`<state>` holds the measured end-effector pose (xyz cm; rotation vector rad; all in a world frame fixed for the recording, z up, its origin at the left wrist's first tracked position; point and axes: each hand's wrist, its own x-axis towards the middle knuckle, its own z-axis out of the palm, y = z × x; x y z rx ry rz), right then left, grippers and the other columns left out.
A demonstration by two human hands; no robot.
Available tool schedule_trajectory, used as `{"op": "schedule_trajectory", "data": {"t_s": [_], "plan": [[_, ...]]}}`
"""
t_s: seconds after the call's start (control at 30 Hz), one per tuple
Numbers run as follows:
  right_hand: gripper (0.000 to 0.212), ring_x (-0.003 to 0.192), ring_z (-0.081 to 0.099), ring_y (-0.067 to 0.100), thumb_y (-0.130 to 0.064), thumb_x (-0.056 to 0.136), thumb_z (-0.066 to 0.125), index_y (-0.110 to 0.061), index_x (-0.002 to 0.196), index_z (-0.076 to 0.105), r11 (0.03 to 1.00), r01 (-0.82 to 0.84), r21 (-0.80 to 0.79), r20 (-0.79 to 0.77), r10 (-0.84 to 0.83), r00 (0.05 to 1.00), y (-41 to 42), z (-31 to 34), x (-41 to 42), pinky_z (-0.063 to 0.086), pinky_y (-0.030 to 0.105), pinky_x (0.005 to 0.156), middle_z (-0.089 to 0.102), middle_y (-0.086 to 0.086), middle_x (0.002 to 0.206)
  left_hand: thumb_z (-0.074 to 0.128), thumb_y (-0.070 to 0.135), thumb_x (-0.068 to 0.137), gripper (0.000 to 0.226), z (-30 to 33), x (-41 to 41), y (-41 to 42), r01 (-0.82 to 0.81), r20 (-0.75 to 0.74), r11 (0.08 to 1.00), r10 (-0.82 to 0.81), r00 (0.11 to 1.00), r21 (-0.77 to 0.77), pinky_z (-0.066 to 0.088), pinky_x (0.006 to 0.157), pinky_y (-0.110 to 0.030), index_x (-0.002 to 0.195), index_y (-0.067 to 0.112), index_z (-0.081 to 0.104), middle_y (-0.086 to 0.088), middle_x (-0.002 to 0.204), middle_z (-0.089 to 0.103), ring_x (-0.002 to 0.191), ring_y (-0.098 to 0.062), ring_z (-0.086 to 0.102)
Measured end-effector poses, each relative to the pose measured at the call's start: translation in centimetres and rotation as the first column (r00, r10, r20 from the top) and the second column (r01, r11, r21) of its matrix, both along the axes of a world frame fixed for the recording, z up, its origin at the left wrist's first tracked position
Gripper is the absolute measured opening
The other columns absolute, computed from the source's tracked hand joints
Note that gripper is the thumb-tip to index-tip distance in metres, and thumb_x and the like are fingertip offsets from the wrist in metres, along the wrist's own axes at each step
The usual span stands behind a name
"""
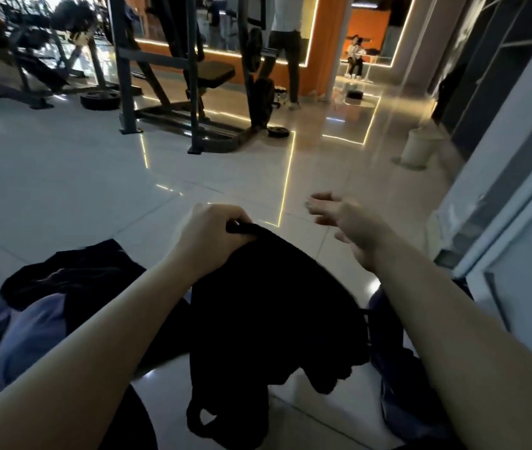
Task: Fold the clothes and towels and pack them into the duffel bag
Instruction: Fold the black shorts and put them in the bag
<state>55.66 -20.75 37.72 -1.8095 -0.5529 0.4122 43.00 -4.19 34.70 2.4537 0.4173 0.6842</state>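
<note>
My left hand (208, 237) grips the top edge of the black garment (268, 306), which hangs above the tiled floor (63, 190). Right of the garment, my right hand (347, 222) hovers with fingers spread, empty. Left of the garment lies a heap of clothes (40, 306).

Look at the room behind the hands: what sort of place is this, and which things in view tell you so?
Most likely a gym. A weight machine with a padded bench stands on the tiled floor, and weight plates lie beside it. Mirrors seem to line the far wall.
</note>
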Motion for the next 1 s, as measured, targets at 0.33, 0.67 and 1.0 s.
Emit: {"op": "schedule_trajectory", "data": {"t_s": [0.33, 0.67, 1.0], "plan": [[0.032, 0.101, 0.064, 0.018, -0.010, 0.086, 0.067, -0.018, 0.116, 0.059, 0.949, -0.246, -0.198, -0.025, 0.246, 0.969, -0.5, -5.0, -3.4, 0.051, 0.039, 0.095, 0.065, 0.006, 0.110, 0.071, 0.032, 0.079, 0.016, -0.6, 1.8, 0.1, 0.168, -0.069, 0.974, -0.159, 0.985, 0.150, 0.046, 0.071, -0.032, 0.091, 0.022, 0.074, -0.001, 0.083, 0.069, 0.081, -0.021, 0.061], [0.021, 0.080, 0.056, 0.013, -0.012, 0.100, 0.043, -0.021, 0.089, 0.058, 0.991, 0.078, 0.112, 0.146, -0.094, 0.985, -4.7, -2.0, -6.5, 0.047, 0.030, 0.075, 0.060, 0.002, 0.085, 0.064, 0.048, 0.084, 0.021, -1.5, 1.9, -3.9, 0.499, 0.027, 0.832, -0.508, 0.861, -0.243, 0.046, 0.064, -0.019, 0.099, 0.034, 0.065, 0.008, 0.082, 0.067, 0.068, 0.000, 0.062], [0.020, 0.075, 0.055, 0.010, -0.013, 0.101, 0.044, -0.017, 0.089, 0.059, 0.976, 0.074, 0.206, 0.252, -0.126, 0.960, -6.9, 1.6, -6.3, 0.047, 0.021, 0.066, 0.059, 0.001, 0.083, 0.072, 0.039, 0.063, 0.047, -3.4, 0.0, -7.3, 0.604, 0.337, 0.625, -0.503, 0.796, -0.495, 0.055, 0.071, -0.023, 0.106, 0.027, 0.058, 0.009, 0.089, 0.065, 0.082, -0.008, 0.062]]}}
